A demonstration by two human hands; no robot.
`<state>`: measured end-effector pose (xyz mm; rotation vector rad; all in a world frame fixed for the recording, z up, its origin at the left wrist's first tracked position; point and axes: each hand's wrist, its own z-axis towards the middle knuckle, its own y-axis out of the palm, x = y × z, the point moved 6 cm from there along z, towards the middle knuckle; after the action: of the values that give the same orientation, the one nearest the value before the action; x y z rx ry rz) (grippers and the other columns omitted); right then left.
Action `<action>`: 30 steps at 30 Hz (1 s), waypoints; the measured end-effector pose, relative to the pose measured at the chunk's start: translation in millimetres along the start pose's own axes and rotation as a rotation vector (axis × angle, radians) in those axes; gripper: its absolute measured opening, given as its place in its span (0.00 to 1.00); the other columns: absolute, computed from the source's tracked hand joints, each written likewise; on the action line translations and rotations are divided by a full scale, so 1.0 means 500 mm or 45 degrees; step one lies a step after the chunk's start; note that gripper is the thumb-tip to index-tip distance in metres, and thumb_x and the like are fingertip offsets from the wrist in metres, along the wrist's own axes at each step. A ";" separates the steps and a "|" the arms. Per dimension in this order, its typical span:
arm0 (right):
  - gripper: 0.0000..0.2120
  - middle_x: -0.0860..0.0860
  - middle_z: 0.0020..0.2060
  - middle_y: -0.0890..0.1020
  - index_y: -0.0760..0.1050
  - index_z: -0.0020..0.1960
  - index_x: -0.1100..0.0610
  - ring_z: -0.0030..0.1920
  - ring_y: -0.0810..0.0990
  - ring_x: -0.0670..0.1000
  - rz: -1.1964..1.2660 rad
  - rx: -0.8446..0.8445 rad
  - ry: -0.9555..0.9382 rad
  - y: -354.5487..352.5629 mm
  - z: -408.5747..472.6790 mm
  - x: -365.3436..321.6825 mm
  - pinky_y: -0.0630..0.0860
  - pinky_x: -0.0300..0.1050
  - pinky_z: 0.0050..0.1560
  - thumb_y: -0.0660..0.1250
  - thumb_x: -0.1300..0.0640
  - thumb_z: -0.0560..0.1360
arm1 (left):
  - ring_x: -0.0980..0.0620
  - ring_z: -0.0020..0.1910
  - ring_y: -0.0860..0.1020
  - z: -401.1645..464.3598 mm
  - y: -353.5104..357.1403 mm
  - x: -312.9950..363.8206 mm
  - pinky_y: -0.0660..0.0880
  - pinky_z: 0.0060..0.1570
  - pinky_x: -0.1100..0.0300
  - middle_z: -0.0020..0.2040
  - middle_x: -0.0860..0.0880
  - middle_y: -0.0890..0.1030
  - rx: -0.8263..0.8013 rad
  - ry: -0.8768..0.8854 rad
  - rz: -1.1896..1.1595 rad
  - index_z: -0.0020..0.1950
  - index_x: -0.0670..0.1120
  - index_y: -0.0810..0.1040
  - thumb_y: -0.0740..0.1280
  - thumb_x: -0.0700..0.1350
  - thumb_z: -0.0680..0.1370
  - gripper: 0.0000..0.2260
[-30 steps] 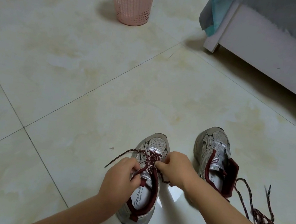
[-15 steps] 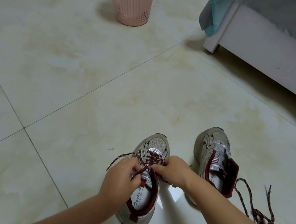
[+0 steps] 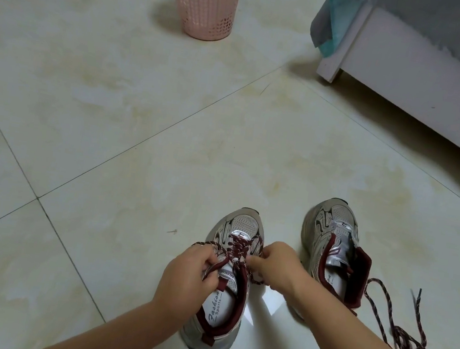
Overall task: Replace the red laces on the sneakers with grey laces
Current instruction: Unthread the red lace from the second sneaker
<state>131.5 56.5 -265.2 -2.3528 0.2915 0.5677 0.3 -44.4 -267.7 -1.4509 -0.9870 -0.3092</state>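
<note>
Where hands (image 3: 234, 268) pinch: braided red lace (image 3: 238, 247).

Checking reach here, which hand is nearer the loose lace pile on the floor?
Right. The right hand is between the two sneakers, closer to the lace pile; the left hand is beyond the left sneaker.

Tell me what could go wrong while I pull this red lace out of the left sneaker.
Both the left hand and right hand pinch the red lace, which is still crossed through the upper eyelets of the left sneaker, so a hard tug could snag it or drag the shoe. The pulled-out lace beside the right sneaker lies piled and may knot.
</note>
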 end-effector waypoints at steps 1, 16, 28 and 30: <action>0.15 0.53 0.30 0.75 0.73 0.32 0.58 0.35 0.72 0.53 -0.075 0.105 -0.015 -0.018 0.003 -0.002 0.65 0.41 0.32 0.65 0.53 0.75 | 0.61 0.37 0.72 0.000 0.001 -0.001 0.66 0.36 0.72 0.35 0.56 0.72 -0.006 0.001 0.001 0.33 0.59 0.65 0.68 0.39 0.68 0.16; 0.15 0.54 0.34 0.76 0.75 0.39 0.62 0.38 0.74 0.54 -0.038 0.306 0.006 -0.050 0.001 0.003 0.66 0.41 0.38 0.63 0.51 0.77 | 0.62 0.37 0.72 0.002 0.004 -0.004 0.65 0.36 0.72 0.36 0.57 0.73 -0.024 -0.005 0.026 0.33 0.59 0.65 0.67 0.41 0.69 0.15; 0.10 0.54 0.34 0.76 0.77 0.39 0.61 0.38 0.74 0.54 0.045 0.162 0.032 -0.018 0.002 0.004 0.68 0.42 0.38 0.65 0.56 0.76 | 0.62 0.38 0.72 -0.001 0.002 -0.004 0.65 0.36 0.72 0.36 0.57 0.73 -0.026 0.000 0.013 0.33 0.59 0.66 0.67 0.41 0.69 0.15; 0.12 0.57 0.40 0.78 0.77 0.47 0.65 0.43 0.76 0.57 -0.075 0.285 0.055 -0.049 0.006 0.009 0.67 0.41 0.41 0.62 0.56 0.77 | 0.62 0.38 0.72 -0.002 0.002 -0.005 0.65 0.36 0.71 0.36 0.57 0.73 -0.033 -0.002 0.014 0.34 0.59 0.66 0.67 0.41 0.69 0.15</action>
<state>143.4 76.3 -255.2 -2.1521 0.2891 0.4326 0.0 -46.0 -270.2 -1.4800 -0.9794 -0.3139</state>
